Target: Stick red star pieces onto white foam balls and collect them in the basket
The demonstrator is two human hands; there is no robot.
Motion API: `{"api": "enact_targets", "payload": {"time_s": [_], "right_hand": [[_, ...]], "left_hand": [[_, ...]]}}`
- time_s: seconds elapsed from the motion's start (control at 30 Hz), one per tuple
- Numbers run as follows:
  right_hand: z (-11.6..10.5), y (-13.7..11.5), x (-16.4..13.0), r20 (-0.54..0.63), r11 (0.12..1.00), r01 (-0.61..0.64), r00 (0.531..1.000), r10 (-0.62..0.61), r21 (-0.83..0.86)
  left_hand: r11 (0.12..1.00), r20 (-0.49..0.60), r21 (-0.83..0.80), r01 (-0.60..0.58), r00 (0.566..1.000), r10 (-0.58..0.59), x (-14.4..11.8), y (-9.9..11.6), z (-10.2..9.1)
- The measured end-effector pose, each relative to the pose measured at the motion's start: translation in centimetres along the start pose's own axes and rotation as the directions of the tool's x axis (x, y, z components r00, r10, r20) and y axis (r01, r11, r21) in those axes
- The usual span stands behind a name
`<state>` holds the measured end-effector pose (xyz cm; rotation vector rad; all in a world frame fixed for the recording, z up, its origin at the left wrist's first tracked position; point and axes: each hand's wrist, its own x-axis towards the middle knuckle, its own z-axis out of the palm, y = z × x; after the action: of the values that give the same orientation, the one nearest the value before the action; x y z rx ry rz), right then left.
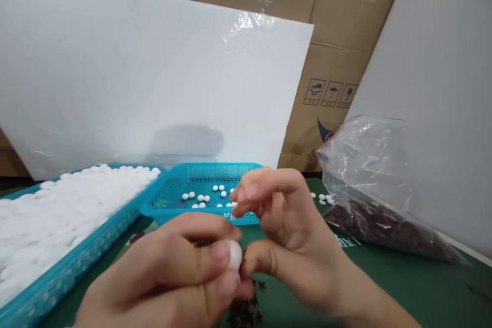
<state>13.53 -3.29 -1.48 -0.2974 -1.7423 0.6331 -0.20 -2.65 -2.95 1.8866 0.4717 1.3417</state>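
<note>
Between the thumb and fingertips of my left hand [172, 271] is a small white ball [235, 255], part of it hidden by the fingers. My right hand [292, 241] has its thumb tip close against the ball's right side; whether it touches I cannot tell. The right fingers are bent and raised, well apart from the thumb, with nothing seen between them. Beneath the hands, small dark brown star-shaped pieces [246, 312] lie on the green table surface [300, 302], partly covered by my hands.
At left a blue basket [92, 246] is heaped with white balls [57, 225]. Behind my hands another blue basket [169, 210] holds several white pairs. A clear bag [384, 215] of brown bits lies right, beside loose balls [322, 198]. A white board [154, 72] leans on cardboard [338, 56].
</note>
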Motion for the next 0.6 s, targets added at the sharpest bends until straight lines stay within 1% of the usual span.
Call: {"api": "enact_targets", "payload": {"time_s": [0.07,0.1,0.13,0.17,0.2,0.23,0.27,0.3,0.33,0.47,0.53,0.6], "right_hand": [[-0.1,0.1,0.1,-0.007,0.998,-0.052,0.999,0.051,-0.019],[-0.1,0.1,0.2,-0.012,0.997,-0.073,0.997,0.073,-0.014],[-0.1,0.1,0.2,-0.018,0.996,-0.09,0.996,0.09,0.001],[0.0,0.1,0.3,-0.024,0.995,-0.103,0.994,0.103,0.019],[0.0,0.2,0.4,-0.03,0.994,-0.106,0.994,0.107,0.036],[0.0,0.2,0.4,-0.036,0.994,-0.102,0.994,0.104,0.05],[0.0,0.2,0.5,-0.041,0.994,-0.093,0.995,0.095,0.063],[0.0,0.2,0.5,-0.039,0.994,-0.082,0.996,0.085,0.074],[0.0,0.3,0.5,-0.031,0.994,-0.075,0.996,0.078,0.084],[0.0,0.4,0.5,0.021,0.995,-0.045,0.999,0.044,0.086],[0.0,0.4,0.5,0.007,0.999,-0.018,1.0,0.018,0.032],[0.1,0.3,0.5,-0.014,0.998,0.029,0.999,-0.029,-0.055]], "left_hand": [[0.987,-0.004,-0.154,0.049,0.999,-0.05,0.5,0.1,0.2],[0.98,-0.008,-0.192,0.042,0.999,-0.045,0.8,0.1,0.1],[0.983,-0.018,-0.183,-0.024,1.0,0.021,1.0,0.2,0.0],[0.983,-0.015,-0.137,-0.125,0.992,0.124,1.3,0.3,-0.2],[0.966,-0.002,-0.071,-0.248,0.969,0.248,1.5,0.4,-0.4],[0.931,0.022,0.007,-0.366,0.93,0.366,1.7,0.4,-0.6],[0.89,0.05,0.073,-0.449,0.893,0.446,1.8,0.5,-0.8],[0.861,0.068,0.111,-0.497,0.868,0.492,1.9,0.5,-0.9],[0.853,0.076,0.118,-0.509,0.861,0.503,2.0,0.5,-0.9],[0.901,0.037,-0.012,-0.435,0.9,0.435,2.1,0.4,-0.7],[0.913,0.026,-0.05,-0.405,0.913,0.406,2.1,0.4,-0.6],[0.918,0.013,-0.072,-0.39,0.92,0.392,2.1,0.6,-0.5]]}}
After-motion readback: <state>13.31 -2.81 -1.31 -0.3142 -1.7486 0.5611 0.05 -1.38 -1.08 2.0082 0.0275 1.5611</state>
